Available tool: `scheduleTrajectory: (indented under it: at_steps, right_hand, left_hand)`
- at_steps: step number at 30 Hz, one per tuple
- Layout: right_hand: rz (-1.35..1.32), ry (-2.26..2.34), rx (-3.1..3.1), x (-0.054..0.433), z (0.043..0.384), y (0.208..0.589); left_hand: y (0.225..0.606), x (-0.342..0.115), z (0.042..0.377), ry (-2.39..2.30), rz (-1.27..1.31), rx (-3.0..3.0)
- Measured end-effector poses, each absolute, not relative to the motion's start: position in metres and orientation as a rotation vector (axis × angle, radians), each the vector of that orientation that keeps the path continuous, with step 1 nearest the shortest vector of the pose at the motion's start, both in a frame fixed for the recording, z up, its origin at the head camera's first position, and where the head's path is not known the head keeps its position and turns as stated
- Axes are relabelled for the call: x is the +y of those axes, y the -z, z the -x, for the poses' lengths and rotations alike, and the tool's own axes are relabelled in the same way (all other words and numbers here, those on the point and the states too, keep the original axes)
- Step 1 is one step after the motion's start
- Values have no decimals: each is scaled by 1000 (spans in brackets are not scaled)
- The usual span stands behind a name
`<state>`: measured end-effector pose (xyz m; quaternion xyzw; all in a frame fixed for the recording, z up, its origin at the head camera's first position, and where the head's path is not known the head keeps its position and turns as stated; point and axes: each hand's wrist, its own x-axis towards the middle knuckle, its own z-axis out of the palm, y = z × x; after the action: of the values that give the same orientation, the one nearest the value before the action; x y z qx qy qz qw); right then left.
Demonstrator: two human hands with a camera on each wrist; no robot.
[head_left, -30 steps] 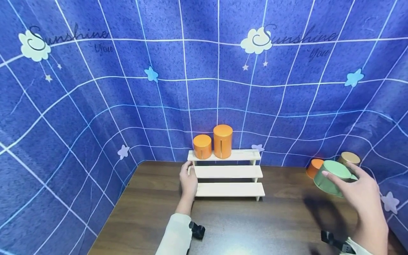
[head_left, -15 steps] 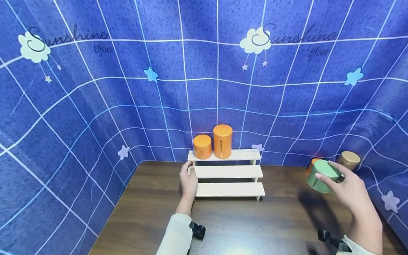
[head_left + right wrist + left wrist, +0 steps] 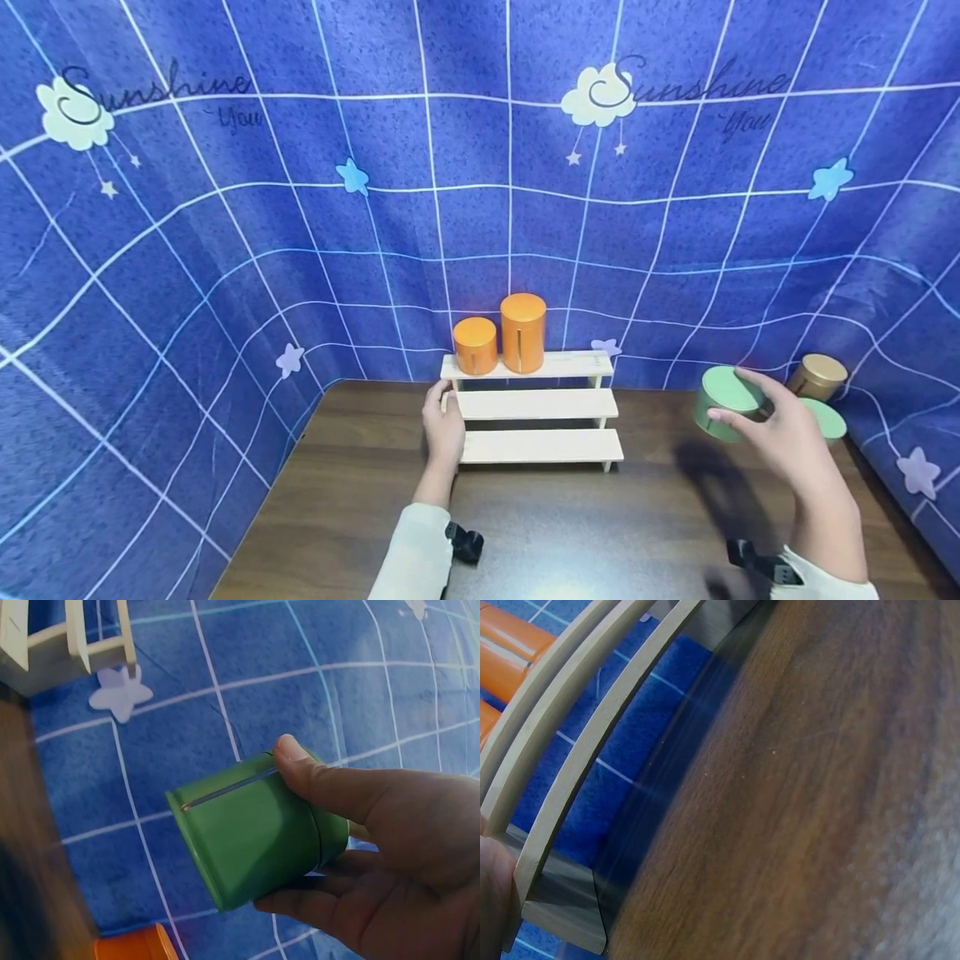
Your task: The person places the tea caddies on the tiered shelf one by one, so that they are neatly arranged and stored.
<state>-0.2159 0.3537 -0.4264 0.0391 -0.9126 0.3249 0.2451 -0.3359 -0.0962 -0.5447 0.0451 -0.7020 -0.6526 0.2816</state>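
Note:
In the head view my right hand (image 3: 783, 437) grips a short green tin (image 3: 726, 404) above the table at the right. The right wrist view has the thumb on one side of the green tin (image 3: 255, 832) and fingers on the other. A seam line runs down its wall. My left hand (image 3: 444, 425) holds the left end of a pale wooden three-step shelf (image 3: 540, 446). On its top step stand a short orange tin (image 3: 476, 346) and a taller orange tin (image 3: 522, 333). In the left wrist view only a bit of that hand (image 3: 495, 896) appears.
A gold tin (image 3: 819, 377) and another green tin (image 3: 828, 419) stand at the back right, the latter partly behind my right hand. One more orange tin (image 3: 136, 945) shows low in the right wrist view. Blue gridded cloth (image 3: 480, 208) hangs behind the brown wooden table (image 3: 645, 517).
My right hand has carried the green tin leftward, away from the gold tin. The second green tin has come into view, and the loose orange tin is now hidden. My left hand stays put.

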Motion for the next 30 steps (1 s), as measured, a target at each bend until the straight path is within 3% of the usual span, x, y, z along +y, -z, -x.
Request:
scheduleTrajectory:
  at_steps: [30]
  right_hand:
    - [-188,-1104,-2332,305,231,434]
  left_hand:
    - [545,-96,336,1747,-98,-1865]
